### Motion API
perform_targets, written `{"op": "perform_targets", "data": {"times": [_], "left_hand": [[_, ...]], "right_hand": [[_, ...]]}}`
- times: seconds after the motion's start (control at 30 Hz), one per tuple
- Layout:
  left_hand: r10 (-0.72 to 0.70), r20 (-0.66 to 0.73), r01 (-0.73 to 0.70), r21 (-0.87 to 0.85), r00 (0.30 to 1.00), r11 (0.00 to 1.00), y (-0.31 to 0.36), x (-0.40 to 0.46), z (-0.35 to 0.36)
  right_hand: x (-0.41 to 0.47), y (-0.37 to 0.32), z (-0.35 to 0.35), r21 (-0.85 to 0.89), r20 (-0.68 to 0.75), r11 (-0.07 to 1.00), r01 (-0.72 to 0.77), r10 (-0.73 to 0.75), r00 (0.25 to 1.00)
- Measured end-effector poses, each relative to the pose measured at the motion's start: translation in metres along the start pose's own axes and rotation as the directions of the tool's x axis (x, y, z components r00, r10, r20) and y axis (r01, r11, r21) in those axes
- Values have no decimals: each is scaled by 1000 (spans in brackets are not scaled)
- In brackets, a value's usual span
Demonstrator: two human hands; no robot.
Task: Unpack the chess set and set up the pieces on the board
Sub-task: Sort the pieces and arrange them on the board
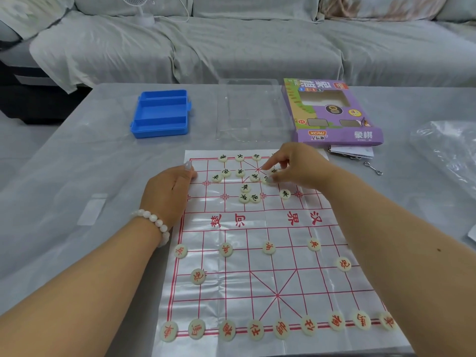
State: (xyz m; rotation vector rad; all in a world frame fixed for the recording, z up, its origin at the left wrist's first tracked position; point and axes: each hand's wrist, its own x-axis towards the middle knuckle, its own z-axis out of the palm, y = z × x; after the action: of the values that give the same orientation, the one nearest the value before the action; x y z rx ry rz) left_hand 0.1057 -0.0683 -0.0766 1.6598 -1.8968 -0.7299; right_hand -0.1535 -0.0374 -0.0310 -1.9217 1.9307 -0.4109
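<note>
My right hand (296, 166) pinches a round cream black-lettered piece (269, 179) on the glossy plastic board (257, 266); my left hand (167, 191), fingers curled, presses the board's edge. The purple box (334, 117) reads "XCPAI".

A grey covered sofa (231, 47) spans the rear, behind the grey tabletop (77, 163). A white fan (143, 11) stands on its seat.

light: soft, even daylight; glare on board (257, 253) film | edges: bowed (wide-angle), slightly soft
</note>
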Motion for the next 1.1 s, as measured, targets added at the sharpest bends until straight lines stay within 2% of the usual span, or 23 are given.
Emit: {"op": "perform_targets", "data": {"times": [0.27, 0.37, 0.47, 0.6, 0.87, 1.0, 1.1], "left_hand": [[-27, 17, 27, -7, 999, 1000, 2, -1, -1], [-28, 21, 28, -9, 999, 1000, 3, -1, -1], [-30, 32, 30, -21, 999, 999, 4, -2, -2], [-72, 47, 74, -37, 996, 997, 8, -3, -4], [-57, 13, 57, -48, 998, 997, 6, -2, -5], [-65, 21, 66, -53, 998, 996, 7, -1, -6], [-52, 20, 53, -65, 998, 996, 7, -3, -8]], "right_hand": [[1, -3, 4, -78, 6, 997, -3, 3, 1000], [4, -6, 1, -58, -2, 998, 6, -6, 1000], [24, -24, 2, 21, -93, 999, 31, -29, 995], [62, -61, 24, 22, -170, 999, 39, -35, 985], [93, -89, 52, -143, -62, 989, -27, 19, 998], [93, -91, 51, -162, -30, 987, -10, 5, 1000], [86, -85, 34, -91, -33, 996, 26, -29, 999]]}}
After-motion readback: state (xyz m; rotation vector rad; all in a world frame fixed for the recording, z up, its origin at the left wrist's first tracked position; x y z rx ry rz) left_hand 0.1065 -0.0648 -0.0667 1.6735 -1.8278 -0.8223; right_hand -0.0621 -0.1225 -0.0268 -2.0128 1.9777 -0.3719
